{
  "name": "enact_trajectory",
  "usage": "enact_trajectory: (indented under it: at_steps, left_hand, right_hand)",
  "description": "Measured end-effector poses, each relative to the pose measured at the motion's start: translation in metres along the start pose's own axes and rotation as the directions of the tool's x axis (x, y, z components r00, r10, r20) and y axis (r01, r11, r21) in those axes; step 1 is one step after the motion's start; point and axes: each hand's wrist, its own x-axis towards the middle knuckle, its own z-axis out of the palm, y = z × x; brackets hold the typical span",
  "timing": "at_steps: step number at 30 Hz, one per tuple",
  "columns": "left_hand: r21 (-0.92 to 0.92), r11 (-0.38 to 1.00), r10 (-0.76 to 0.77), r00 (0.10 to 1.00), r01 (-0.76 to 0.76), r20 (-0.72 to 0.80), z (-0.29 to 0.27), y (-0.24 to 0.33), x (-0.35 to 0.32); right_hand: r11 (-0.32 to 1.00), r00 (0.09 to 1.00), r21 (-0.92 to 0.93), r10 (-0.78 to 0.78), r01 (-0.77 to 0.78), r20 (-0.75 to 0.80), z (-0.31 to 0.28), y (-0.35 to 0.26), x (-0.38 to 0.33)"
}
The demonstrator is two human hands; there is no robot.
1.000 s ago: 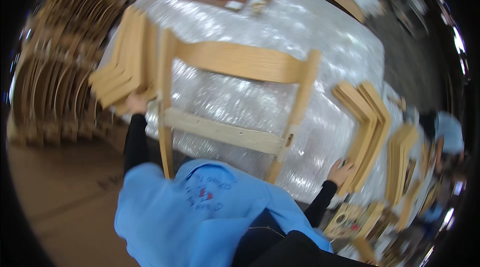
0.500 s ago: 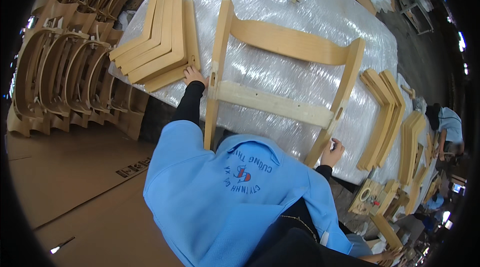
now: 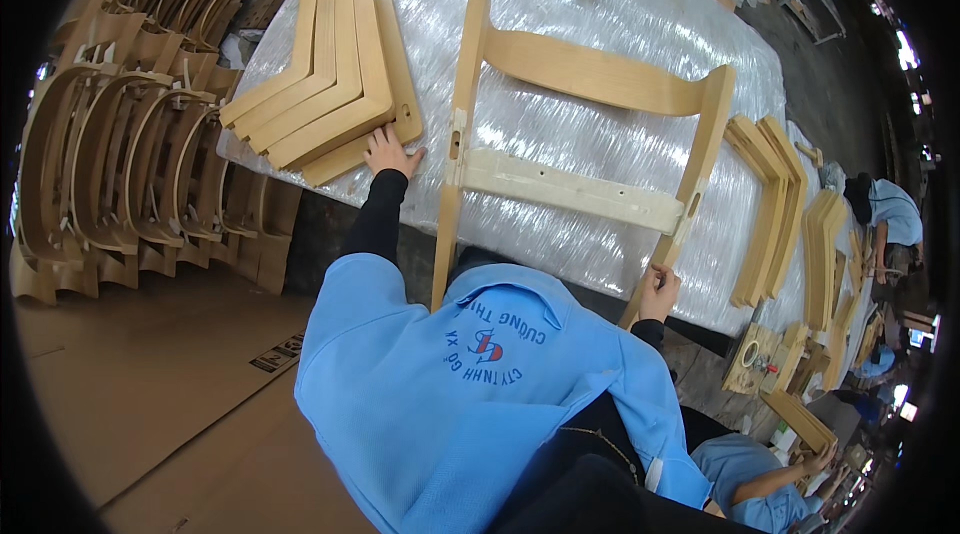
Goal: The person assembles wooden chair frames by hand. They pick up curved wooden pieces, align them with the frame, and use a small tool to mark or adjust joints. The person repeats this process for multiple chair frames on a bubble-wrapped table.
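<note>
A wooden chair frame lies on the table, with two side legs, a curved top rail and a pale crossbar. At its left is a stack of bent wooden parts. My left hand rests on the near end of this stack, fingers spread, thumb pointing toward the frame's left leg. My right hand is at the lower part of the right leg, its fingers curled in against the wood. Whatever those fingers may hold is too small to make out.
Clear plastic wrap covers the table. More bent parts lie at the right. Curved wooden pieces stand racked at the left above cardboard. Co-workers are at the far right, another at the lower right.
My left hand has spread its fingers at the stack, whose innermost part now sits more askew. My right hand has come closer against the right leg. The whole view has shifted slightly.
</note>
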Motion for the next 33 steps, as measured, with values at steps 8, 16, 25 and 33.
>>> enact_trajectory:
  at_steps: [8,16,25,33]
  left_hand:
    - [-0.071,0.991,0.109,0.993,-0.111,-0.036,0.0,-0.006,0.007]
    - [-0.222,0.939,-0.243,0.964,0.262,0.109,0.004,0.034,0.031]
    - [-0.257,0.95,-0.166,0.984,0.179,0.07,0.019,0.038,0.007]
    - [-0.237,0.92,-0.282,0.947,0.312,0.154,0.061,0.055,0.057]
  right_hand:
    - [0.998,0.987,-0.001,-0.068,0.069,0.145,0.012,0.004,-0.038]
    - [0.998,0.962,0.031,-0.057,0.051,0.269,0.022,-0.007,-0.043]
    - [0.997,0.955,0.035,0.053,-0.066,0.292,0.015,-0.01,-0.067]
    - [0.999,0.944,0.048,0.003,-0.02,0.33,0.015,-0.018,-0.067]
